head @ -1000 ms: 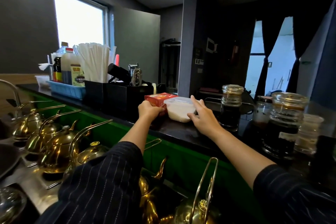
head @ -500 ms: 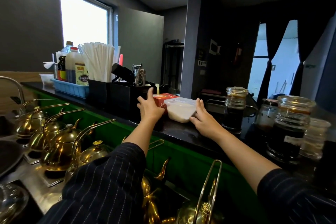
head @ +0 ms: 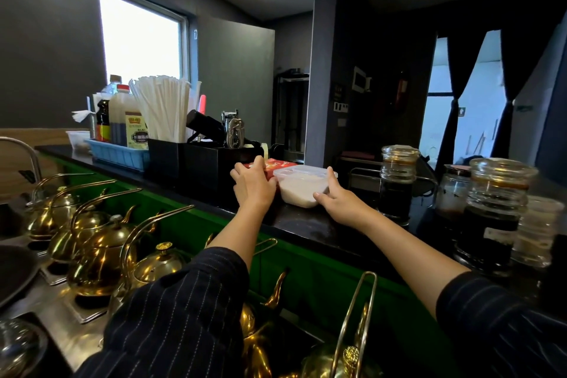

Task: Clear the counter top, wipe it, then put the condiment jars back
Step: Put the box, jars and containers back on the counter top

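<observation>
The right hand [head: 340, 204] clasps the right end of a lidded clear plastic container [head: 302, 189], thumb up its side. The left hand [head: 254, 190] curls round a red box [head: 277, 164] touching the container's left end. The container sits on the black counter top [head: 306, 225], its long axis running left to right, partly filled with something white. To its right stand lidded glass jars [head: 398, 190] holding dark liquid.

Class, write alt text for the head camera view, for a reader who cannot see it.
A person's left hand grips a red box and the right hand holds a lidded plastic container of white contents, side by side on a dark counter top. Glass condiment jars stand to the right; brass kettles sit below the counter.
</observation>
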A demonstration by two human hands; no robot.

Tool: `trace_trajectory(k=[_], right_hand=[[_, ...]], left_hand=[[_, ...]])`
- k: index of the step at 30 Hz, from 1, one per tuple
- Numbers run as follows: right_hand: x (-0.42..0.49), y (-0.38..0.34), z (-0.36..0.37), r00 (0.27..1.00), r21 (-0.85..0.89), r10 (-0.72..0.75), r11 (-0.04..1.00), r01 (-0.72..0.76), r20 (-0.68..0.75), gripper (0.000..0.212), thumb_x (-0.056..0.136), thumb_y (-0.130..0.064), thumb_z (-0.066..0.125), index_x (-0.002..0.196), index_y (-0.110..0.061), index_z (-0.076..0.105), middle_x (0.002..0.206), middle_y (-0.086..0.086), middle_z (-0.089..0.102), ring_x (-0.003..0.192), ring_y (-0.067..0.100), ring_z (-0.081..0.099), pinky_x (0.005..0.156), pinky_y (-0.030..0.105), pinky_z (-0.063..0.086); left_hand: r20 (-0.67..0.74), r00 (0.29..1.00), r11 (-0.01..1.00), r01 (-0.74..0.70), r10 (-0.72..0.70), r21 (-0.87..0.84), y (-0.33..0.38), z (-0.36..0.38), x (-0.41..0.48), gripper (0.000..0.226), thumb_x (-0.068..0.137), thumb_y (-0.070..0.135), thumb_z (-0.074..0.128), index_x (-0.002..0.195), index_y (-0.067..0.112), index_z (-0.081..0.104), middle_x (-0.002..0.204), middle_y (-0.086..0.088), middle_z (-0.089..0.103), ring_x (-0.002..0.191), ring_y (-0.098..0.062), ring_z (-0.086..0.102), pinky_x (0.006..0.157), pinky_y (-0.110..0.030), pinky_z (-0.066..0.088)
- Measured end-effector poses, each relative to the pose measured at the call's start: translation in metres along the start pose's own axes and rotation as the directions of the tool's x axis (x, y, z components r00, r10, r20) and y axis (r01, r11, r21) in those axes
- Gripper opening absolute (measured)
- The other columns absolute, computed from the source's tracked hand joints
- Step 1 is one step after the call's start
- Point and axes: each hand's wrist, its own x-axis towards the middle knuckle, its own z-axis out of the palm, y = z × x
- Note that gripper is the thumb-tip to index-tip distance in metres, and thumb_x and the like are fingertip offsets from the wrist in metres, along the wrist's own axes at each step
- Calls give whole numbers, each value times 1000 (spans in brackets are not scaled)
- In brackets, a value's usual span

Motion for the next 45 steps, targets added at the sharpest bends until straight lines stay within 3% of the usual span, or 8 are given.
trace_trajectory(k=[8,13,18,22,26,36,42,45], right_hand=[[-4,1,7,999,44,-36,998,37,-23,70,103,-31,40,153,-31,-10,156,19,26,139,32,34,108,36,28],[-5,3,8,998,46,-48,998,49,-27,71,103,-31,41,153,-34,-9,156,19,25,139,33,33,110,38,27],[-6,4,9,997,47,-63,997,65,-35,69,102,-34,40,153,-35,-8,158,14,22,140,32,32,109,38,27],[-4,4,9,997,54,-66,996,68,-31,69,102,-36,39,153,-34,-8,159,13,20,142,32,29,111,38,25],[-5,4,8,998,51,-58,997,60,-29,67,102,-38,38,153,-35,-5,158,14,22,142,32,29,111,38,25],[-5,4,6,999,90,-45,995,46,-9,67,102,-40,38,152,-38,-6,157,14,24,142,32,28,111,38,24],[-7,2,6,999,98,-53,994,53,-3,68,103,-39,38,152,-36,-9,158,14,22,142,32,28,112,39,23],[-6,3,7,999,95,-53,994,54,-7,68,103,-39,38,153,-36,-8,158,14,22,142,32,27,113,39,23]], left_hand=[[-32,999,1000,19,-20,-21,-1,-2,-2,32,85,26,66,112,14,55,132,-16,35,118,-33,42,77,-35,47],[-157,988,1000,-7,9,15,1,-8,-2,61,71,29,65,129,16,49,146,-14,30,134,-30,27,97,-43,40],[-293,952,976,-24,89,216,-15,-32,22,55,79,14,56,133,8,43,144,-9,37,136,-25,29,102,-48,32],[-164,986,968,12,30,252,-41,-63,60,38,90,23,58,121,4,53,131,-14,49,128,-30,39,97,-51,38],[-27,994,985,-99,104,140,-50,-74,71,23,88,23,64,101,5,59,109,-18,59,105,-34,54,82,-39,44],[-62,979,974,-182,192,136,-55,-74,70,16,87,14,64,92,0,60,99,-20,57,86,-30,52,70,-29,32],[-40,982,979,-178,182,95,-55,-73,64,14,88,10,62,98,2,56,101,-18,60,96,-33,56,76,-34,40],[-149,961,971,-221,232,91,-50,-68,50,19,84,3,58,102,3,53,109,-18,53,108,-34,48,81,-39,45]])
